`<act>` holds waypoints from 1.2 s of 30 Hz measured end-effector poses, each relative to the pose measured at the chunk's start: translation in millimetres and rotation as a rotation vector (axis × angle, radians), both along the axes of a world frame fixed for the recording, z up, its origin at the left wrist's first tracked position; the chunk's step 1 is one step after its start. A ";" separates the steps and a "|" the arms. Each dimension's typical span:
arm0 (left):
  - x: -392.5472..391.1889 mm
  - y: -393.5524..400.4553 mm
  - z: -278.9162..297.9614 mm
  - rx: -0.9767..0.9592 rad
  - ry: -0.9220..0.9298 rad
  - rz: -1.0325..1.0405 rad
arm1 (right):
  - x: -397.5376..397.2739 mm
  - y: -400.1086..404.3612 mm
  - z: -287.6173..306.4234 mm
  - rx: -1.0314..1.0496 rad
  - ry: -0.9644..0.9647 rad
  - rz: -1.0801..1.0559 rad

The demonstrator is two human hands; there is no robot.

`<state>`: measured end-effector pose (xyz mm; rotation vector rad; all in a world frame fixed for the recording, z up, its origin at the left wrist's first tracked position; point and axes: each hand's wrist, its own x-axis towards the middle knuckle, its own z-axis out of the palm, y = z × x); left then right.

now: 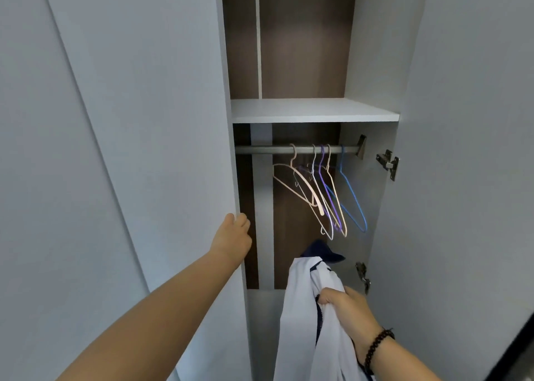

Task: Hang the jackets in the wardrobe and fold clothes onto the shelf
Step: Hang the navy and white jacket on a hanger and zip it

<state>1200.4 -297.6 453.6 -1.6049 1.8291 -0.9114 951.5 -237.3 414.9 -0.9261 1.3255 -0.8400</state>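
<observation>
Head view: open wardrobe (372, 178), hangers (320, 190) bare.
Left hand (232, 237): fingers curled round door edge (235, 178), steadying it.
Right hand (345, 308): fist bunches white jacket (300, 317), ready for hanging.

Soft even daylight, no glare; wide-angle bend at edges; hangers (320, 190) slightly blurred.

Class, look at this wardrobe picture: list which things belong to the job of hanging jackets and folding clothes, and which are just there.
Belongs to the job:
white jacket, gripped by the right hand
hangers on the rail
shelf
wardrobe door, its edge held by the left hand

Just there:
door hinges
bead bracelet
</observation>
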 end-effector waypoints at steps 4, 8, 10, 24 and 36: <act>-0.1 30.9 0.9 -0.015 0.045 0.034 | -9.5 14.5 2.9 -0.003 0.039 0.072; -7.2 50.4 -2.3 -0.041 0.072 0.124 | -16.7 24.9 13.1 -0.009 0.080 0.159; -9.1 55.1 -2.5 -0.049 0.089 0.147 | -17.8 29.3 19.5 -0.024 0.101 0.197; 38.9 110.7 -13.6 -0.131 0.251 0.012 | 12.5 65.9 12.9 -0.067 0.144 0.170; 115.6 208.9 2.9 -0.124 0.428 -0.147 | 145.9 105.0 -3.3 -0.069 0.157 0.258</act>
